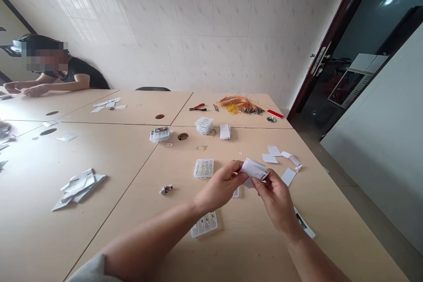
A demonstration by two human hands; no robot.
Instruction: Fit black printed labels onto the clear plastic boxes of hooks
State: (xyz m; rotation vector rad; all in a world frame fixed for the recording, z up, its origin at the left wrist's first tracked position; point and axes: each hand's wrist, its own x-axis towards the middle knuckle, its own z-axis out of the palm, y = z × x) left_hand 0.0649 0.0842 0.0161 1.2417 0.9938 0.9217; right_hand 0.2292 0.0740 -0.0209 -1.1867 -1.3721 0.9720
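We are holding a small stack of white cards [254, 168] above the tabletop [132, 238], between our two hands. Our left hand [228, 180] is gripping its left side, and our right hand [276, 200] is pinching it near the lower right corner, where some print is showing. Both hands are closing narrowly on it, probably because thin, separate sheets would be slipping apart under a one-sided grip. We are tilting the stack towards ourselves, seemingly for a better look at its edges.

To the right, loose cards [288, 176] are lying spread out, perhaps so that each is staying easy to lift. A clear case [204, 168] is lying flat beyond our left forearm; a second case [205, 228] is sitting partly hidden by that forearm. Farther off, pliers [197, 107] and copper wire [238, 102] are resting well apart from our hands, presumably to leave us working room.
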